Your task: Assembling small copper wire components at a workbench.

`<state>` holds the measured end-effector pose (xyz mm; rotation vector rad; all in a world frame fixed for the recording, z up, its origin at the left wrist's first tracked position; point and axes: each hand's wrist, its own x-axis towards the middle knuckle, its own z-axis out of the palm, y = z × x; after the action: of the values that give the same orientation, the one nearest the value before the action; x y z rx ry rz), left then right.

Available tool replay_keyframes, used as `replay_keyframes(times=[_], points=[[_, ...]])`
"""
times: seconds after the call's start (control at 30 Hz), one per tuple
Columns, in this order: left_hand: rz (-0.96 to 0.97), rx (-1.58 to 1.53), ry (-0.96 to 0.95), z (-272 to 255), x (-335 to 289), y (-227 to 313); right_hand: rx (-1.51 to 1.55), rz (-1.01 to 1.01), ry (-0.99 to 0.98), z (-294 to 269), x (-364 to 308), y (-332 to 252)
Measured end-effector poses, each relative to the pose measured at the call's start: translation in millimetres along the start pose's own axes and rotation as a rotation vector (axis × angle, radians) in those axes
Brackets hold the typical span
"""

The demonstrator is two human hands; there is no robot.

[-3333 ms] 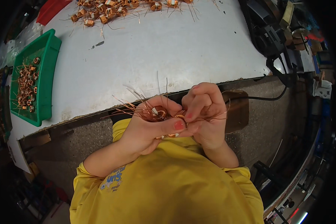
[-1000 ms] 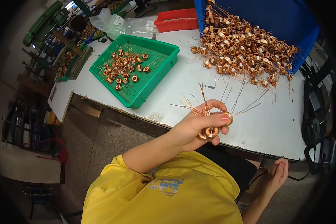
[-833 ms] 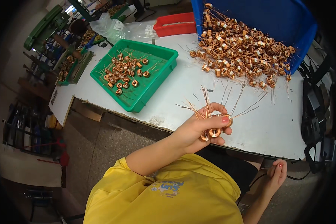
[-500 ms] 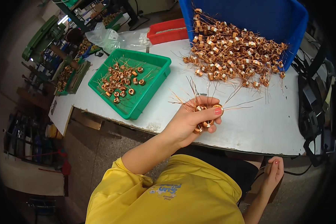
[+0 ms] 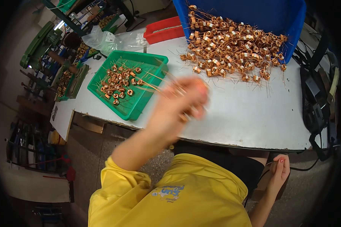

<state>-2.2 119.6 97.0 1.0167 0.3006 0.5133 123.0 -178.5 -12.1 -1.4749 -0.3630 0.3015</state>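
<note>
My left hand (image 5: 182, 100), smeared by motion, is closed around several copper-wire ring coils (image 5: 184, 117), their long wire leads sticking out to the left. It is raised over the white table, just right of the green tray (image 5: 134, 111). Inside that tray lies a loose heap of similar coils (image 5: 117, 81). Low at the right, below the table edge, my right hand (image 5: 279, 168) has its fingers curled together; what they hold, if anything, is hidden.
A tipped blue bin (image 5: 297, 22) spills a large pile of wire-leaded coils (image 5: 235, 49) onto the white table (image 5: 250, 117). Behind stand a red tray (image 5: 163, 32) and clear plastic bags (image 5: 106, 39). Black straps and cables (image 5: 310, 102) lie at the right edge, green machinery (image 5: 39, 43) at the left.
My left hand has swung left and up toward the green tray, still with coils in it, and is now blurred. My right hand has hardly moved. The view has shifted slightly.
</note>
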Motion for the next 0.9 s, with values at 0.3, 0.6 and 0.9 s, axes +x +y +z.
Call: replay_keyframes(times=[0.3, 0.6, 0.9], points=[[0.652, 1.031, 0.757, -206, 34, 159, -0.118, -0.008, 0.049, 0, 2, -12], [0.512, 1.421, 0.396, -111, 59, 74, -0.142, 0.095, -0.028, -2, -2, -16], [0.507, 1.614, 0.024, -47, 102, -8, -0.206, 0.033, -0.061, 2, -13, -23]])
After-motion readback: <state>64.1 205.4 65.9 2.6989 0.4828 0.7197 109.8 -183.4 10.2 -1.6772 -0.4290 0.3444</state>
